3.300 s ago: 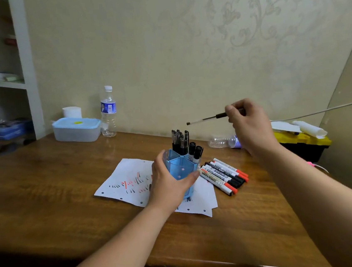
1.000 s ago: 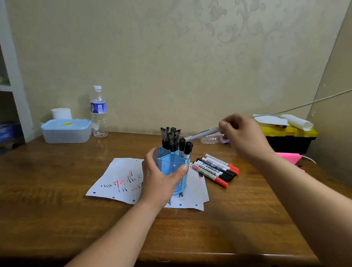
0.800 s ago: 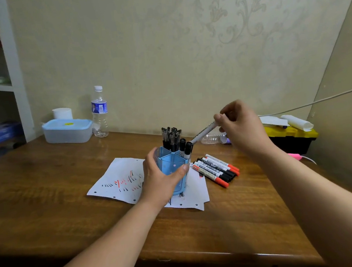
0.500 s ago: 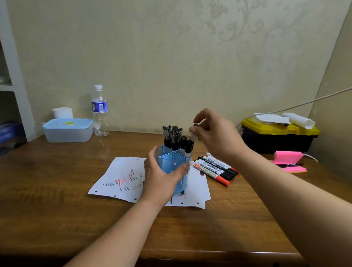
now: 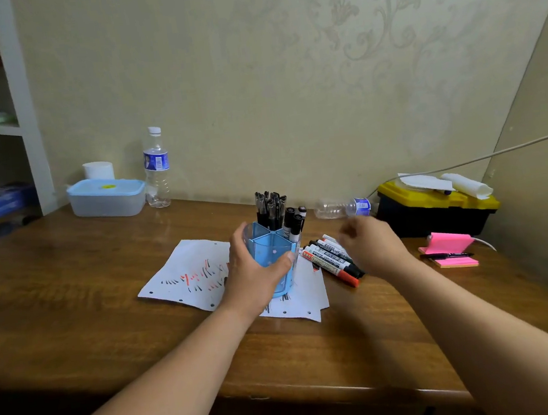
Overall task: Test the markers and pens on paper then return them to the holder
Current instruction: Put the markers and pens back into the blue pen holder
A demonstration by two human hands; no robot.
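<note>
returning markers to the holder, 1 at a time
near the table's middle, the left hand (image 5: 251, 277) is clamped round the blue holder (image 5: 272, 249) standing on the paper (image 5: 176, 283); the right hand (image 5: 375, 247) hovers over the loose markers (image 5: 330, 259) just right of it, fingers too blurred to tell. next, i'd say: pinch 1 marker and drop it in upright.

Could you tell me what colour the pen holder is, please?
The holder is translucent light blue, seen in the head view.
</note>
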